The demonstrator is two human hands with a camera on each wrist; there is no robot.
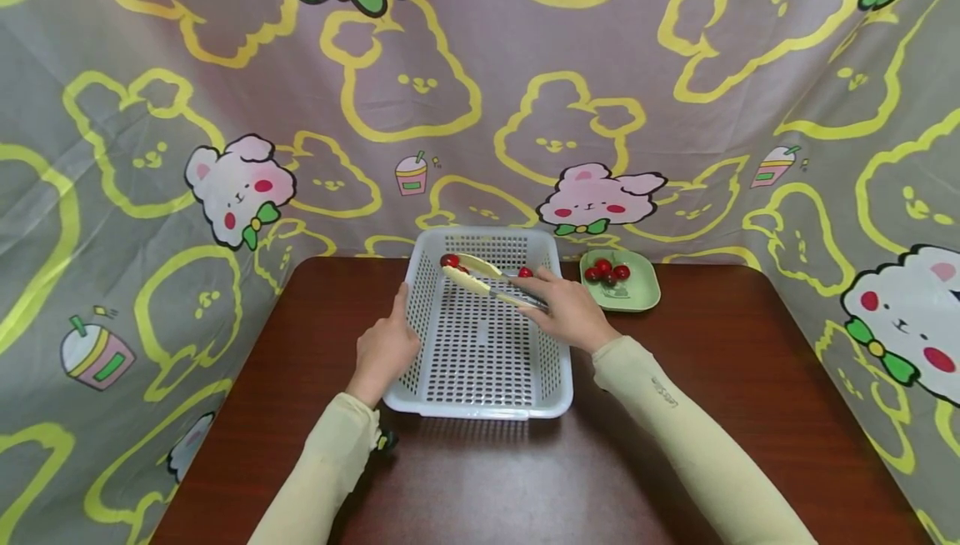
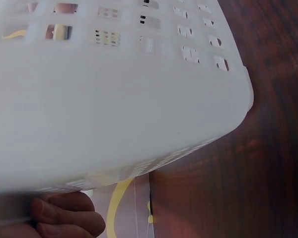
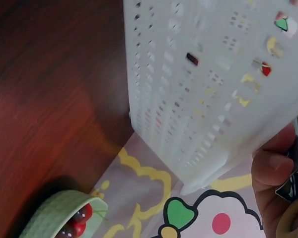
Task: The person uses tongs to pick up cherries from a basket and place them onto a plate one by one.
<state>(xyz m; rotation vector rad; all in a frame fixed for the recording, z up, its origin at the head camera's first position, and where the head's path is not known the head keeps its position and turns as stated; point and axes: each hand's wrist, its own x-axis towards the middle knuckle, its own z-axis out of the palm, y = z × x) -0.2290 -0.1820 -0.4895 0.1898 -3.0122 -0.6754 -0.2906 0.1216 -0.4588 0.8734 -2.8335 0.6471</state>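
A white perforated plastic basket (image 1: pixel 480 345) stands on the table. At its left rim, my left hand (image 1: pixel 387 347) holds the side, one finger lying along the edge; in the left wrist view, other fingers (image 2: pixel 72 218) curl beside the outer wall. My right hand (image 1: pixel 570 312) reaches over the right rim and grips tongs (image 1: pixel 491 285) with pale yellow tips and metal handles. Those tips are at a dark red cherry (image 1: pixel 449 261) near the basket's far left; whether they pinch it I cannot tell. Another cherry (image 1: pixel 525 272) lies at the far right inside.
A light green dish (image 1: pixel 637 282) with several cherries (image 1: pixel 603 266) stands just right of the basket's far corner. The dark brown table (image 1: pixel 720 395) meets a patterned cloth (image 1: pixel 495 95) at the back and sides.
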